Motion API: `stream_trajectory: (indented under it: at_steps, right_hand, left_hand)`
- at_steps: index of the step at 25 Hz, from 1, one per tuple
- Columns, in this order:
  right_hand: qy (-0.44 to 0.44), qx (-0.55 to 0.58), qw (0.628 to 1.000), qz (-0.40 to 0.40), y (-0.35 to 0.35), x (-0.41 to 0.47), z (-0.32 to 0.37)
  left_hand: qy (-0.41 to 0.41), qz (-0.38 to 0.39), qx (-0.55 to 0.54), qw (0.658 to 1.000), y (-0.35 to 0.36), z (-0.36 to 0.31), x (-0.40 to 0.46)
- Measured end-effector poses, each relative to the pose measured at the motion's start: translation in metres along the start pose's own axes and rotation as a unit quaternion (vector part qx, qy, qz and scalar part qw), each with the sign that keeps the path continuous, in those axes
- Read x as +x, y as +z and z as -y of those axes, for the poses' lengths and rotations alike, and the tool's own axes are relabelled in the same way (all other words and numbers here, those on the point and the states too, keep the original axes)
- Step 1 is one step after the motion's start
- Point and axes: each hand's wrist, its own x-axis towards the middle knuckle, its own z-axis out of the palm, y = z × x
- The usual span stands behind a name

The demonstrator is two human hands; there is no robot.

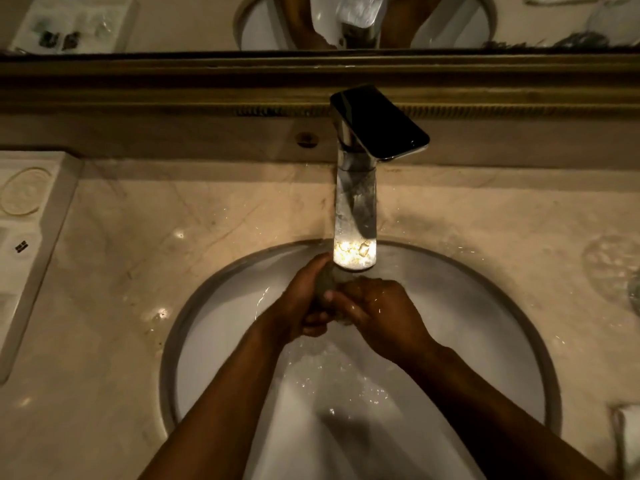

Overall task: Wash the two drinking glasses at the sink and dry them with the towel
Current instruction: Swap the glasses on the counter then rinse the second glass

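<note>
Both my hands are under the tap's spout, over the white sink (221,341). Between them is a clear drinking glass (328,281), mostly hidden by my fingers, with only a greyish part showing. My left hand (298,306) wraps it from the left. My right hand (377,313), wet and shiny, curls over it from the right. Water runs down and splashes into the basin below my wrists. A second, patterned glass (613,268) stands on the counter at the far right. A white towel (630,441) lies at the lower right edge.
The chrome tap (355,209) with a dark flat lever (381,123) rises just behind my hands. A white amenity tray (27,209) occupies the left of the wet marble counter (138,271). A framed mirror runs along the back wall.
</note>
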Motion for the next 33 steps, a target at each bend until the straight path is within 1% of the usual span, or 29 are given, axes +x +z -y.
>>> stream_trajectory:
  at_steps: [1, 2, 4, 5, 6, 8, 10, 11, 12, 13, 14, 15, 17, 18, 19, 20, 21, 22, 23, 24, 26, 27, 28, 29, 30, 31, 32, 33]
  right_hand:
    - [0.045, 0.041, 0.997, -0.049, 0.002, 0.003, 0.004]
    - [0.096, 0.073, 0.988, -0.101, 0.005, 0.005, 0.007]
    - [0.186, 0.159, 0.949, -0.199, 0.018, 0.010, 0.014]
    - [0.220, 0.203, 0.924, -0.239, 0.026, 0.013, 0.015]
    - [0.251, 0.228, 0.902, -0.267, 0.031, 0.015, 0.015]
    - [0.295, 0.270, 0.874, -0.276, 0.034, 0.016, 0.016]
    - [0.290, 0.368, 0.850, -0.241, 0.032, 0.012, 0.020]
    - [0.273, 0.400, 0.848, -0.215, 0.030, 0.010, 0.021]
    - [0.250, 0.407, 0.858, -0.191, 0.028, 0.008, 0.022]
    - [0.231, 0.409, 0.867, -0.168, 0.026, 0.005, 0.023]
    - [0.211, 0.414, 0.872, -0.152, 0.027, 0.003, 0.022]
    - [0.196, 0.418, 0.876, -0.138, 0.027, 0.001, 0.022]
    - [0.169, 0.386, 0.900, -0.116, 0.029, -0.004, 0.020]
    - [0.154, 0.340, 0.922, -0.105, 0.030, -0.006, 0.016]
    - [0.136, 0.272, 0.948, -0.091, 0.030, -0.008, 0.011]
    - [0.112, 0.199, 0.971, -0.072, 0.027, -0.009, 0.006]
    - [0.087, 0.146, 0.984, -0.049, 0.024, -0.009, 0.002]
    - [0.076, 0.126, 0.988, -0.037, 0.021, -0.007, -0.001]
    - [0.081, 0.139, 0.986, -0.036, 0.019, -0.006, 0.000]
    - [0.102, 0.161, 0.981, -0.044, 0.020, -0.003, 0.001]
    - [0.142, 0.165, 0.972, -0.093, 0.023, 0.004, 0.008]
    - [0.151, 0.137, 0.972, -0.112, 0.025, 0.007, 0.011]
    - [0.140, 0.083, 0.980, -0.115, 0.028, 0.009, 0.014]
    - [0.109, 0.001, 0.989, -0.102, 0.031, 0.010, 0.015]
    - [0.078, -0.084, 0.990, -0.085, 0.033, 0.010, 0.017]
    - [0.059, -0.134, 0.986, -0.076, 0.035, 0.010, 0.018]
    - [0.054, -0.141, 0.987, -0.061, 0.036, 0.009, 0.018]
    - [0.046, -0.131, 0.989, -0.045, 0.036, 0.007, 0.019]
  left_hand:
    - [0.029, -0.035, -0.030, 0.999, 0.009, 0.008, 0.000]
    - [0.056, -0.087, -0.066, 0.992, 0.020, 0.017, 0.000]
    - [0.123, -0.196, -0.126, 0.965, 0.045, 0.028, -0.002]
    - [0.168, -0.238, -0.116, 0.949, 0.053, 0.033, -0.003]
    - [0.221, -0.264, -0.080, 0.935, 0.059, 0.036, -0.003]
    - [0.311, -0.298, -0.006, 0.902, 0.061, 0.036, -0.004]
    - [0.372, -0.339, 0.061, 0.862, 0.053, 0.033, -0.003]
    - [0.388, -0.356, 0.097, 0.845, 0.047, 0.031, 0.000]
    - [0.385, -0.367, 0.124, 0.838, 0.041, 0.025, 0.003]
    - [0.356, -0.371, 0.133, 0.847, 0.036, 0.017, 0.005]
    - [0.315, -0.363, 0.131, 0.867, 0.031, 0.009, 0.007]
    - [0.273, -0.337, 0.136, 0.891, 0.025, 0.002, 0.008]
    - [0.218, -0.245, 0.152, 0.932, 0.022, -0.008, 0.003]
    - [0.172, -0.200, 0.124, 0.956, 0.023, -0.011, -0.002]
    - [0.106, -0.159, 0.071, 0.979, 0.024, -0.013, -0.007]
    - [0.043, -0.124, 0.030, 0.991, 0.023, -0.015, -0.013]
    - [0.010, -0.091, 0.021, 0.996, 0.020, -0.015, -0.017]
    - [0.002, -0.068, 0.031, 0.997, 0.015, -0.013, -0.017]
    - [0.004, -0.066, 0.043, 0.997, 0.011, -0.010, -0.017]
    - [0.017, -0.084, 0.049, 0.995, 0.011, -0.006, -0.017]
    - [0.066, -0.172, 0.048, 0.982, 0.019, 0.009, -0.012]
    - [0.098, -0.209, 0.020, 0.973, 0.024, 0.018, -0.009]
    - [0.130, -0.217, -0.046, 0.966, 0.028, 0.025, -0.005]
    - [0.151, -0.188, -0.132, 0.961, 0.028, 0.031, -0.001]
    - [0.149, -0.138, -0.226, 0.953, 0.028, 0.031, -0.001]
    - [0.130, -0.109, -0.289, 0.942, 0.025, 0.030, 0.002]
    - [0.114, -0.090, -0.315, 0.938, 0.020, 0.027, 0.006]
    - [0.105, -0.093, -0.293, 0.946, 0.017, 0.025, 0.011]
